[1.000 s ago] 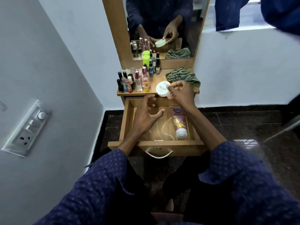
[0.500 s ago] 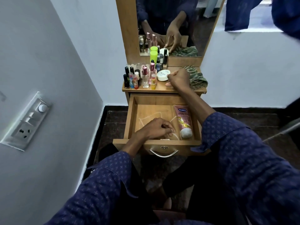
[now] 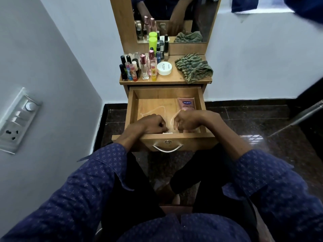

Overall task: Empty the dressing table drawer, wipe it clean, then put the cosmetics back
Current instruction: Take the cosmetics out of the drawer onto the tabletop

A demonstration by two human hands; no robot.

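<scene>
The wooden drawer (image 3: pixel 132 109) is pulled out, and both my hands are inside it near the front wall. My left hand (image 3: pixel 152 124) is curled and pinches a thin white cord (image 3: pixel 158 109) that loops over the drawer floor. My right hand (image 3: pixel 190 122) lies over the lower half of a pink lotion tube (image 3: pixel 186 103) along the right side, fingers curled round its left edge. On the table top (image 3: pixel 174 79) stand several bottles (image 3: pixel 145 69), small nail polish bottles (image 3: pixel 128 70) and a round white cream jar (image 3: pixel 164 68).
A crumpled green striped cloth (image 3: pixel 194 69) lies on the right of the table top. A mirror (image 3: pixel 174 20) rises behind it. A grey wall with a switch panel (image 3: pixel 17 119) is close on the left. Dark tiled floor (image 3: pixel 262 130) surrounds the table.
My right hand put the white jar on the table top, then came down into the drawer onto the pink tube. My left hand dropped onto the white cord and curled.
</scene>
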